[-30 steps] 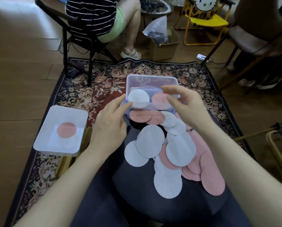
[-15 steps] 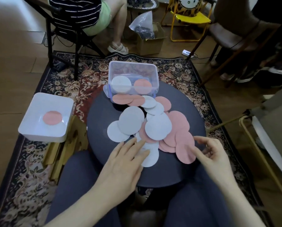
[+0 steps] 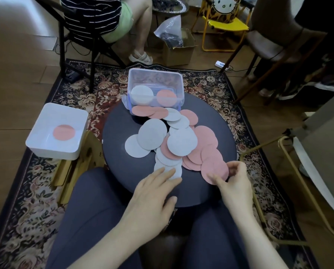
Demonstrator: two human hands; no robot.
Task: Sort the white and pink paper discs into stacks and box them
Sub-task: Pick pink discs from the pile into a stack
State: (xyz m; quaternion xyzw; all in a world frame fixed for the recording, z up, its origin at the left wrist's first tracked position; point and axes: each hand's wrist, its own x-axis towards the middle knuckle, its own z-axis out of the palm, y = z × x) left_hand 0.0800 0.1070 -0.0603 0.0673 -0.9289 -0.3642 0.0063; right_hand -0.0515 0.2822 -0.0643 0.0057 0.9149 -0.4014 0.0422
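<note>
R hand pinches nearest pink disc at its near edge; L hand, fingers flat, rests on white disc just beside.

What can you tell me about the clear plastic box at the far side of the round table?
The clear plastic box is rectangular with rounded corners, see-through walls and no lid on it. It stands upright at the far edge of the dark round table. Inside lie a white disc on the left and a pink disc on the right. Loose pink discs on the table reach its near wall. Neither hand touches it.
</note>
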